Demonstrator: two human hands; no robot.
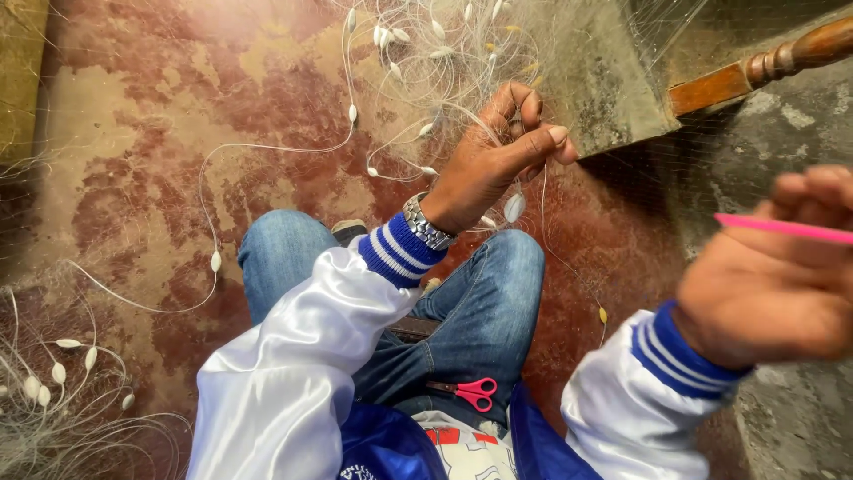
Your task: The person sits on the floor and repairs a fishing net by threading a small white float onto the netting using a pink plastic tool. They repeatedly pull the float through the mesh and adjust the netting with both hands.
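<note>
A: Surface: worn floor (160,133), red paint flaking over pale patches. A grey concrete block (604,80) is sitting at upper right, with a turned wooden post (782,58) lying past it.

B: Starting at the left?

A: A heap of fishing net (53,400) is lying at lower left, fine clear mesh strung with small white oval floats. A white cord with a float (215,260) on it is looping across the floor toward the second heap at top centre.

B: Left hand?

A: The left hand (498,151), wristwatch (426,227) at the cuff, is pinching net strands between thumb and curled fingers, in front of the block. The mesh is hanging from the grip, almost transparent; one float is dangling just below the hand.

B: The lap?

A: Pink-handled scissors (466,391) are resting on the jeans, blades closed.

B: Right hand?

A: The right hand (773,276), blurred and close to the camera, is gripping a thin pink netting needle (782,228) between its fingers; the needle is pointing left, well apart from the left hand.
</note>
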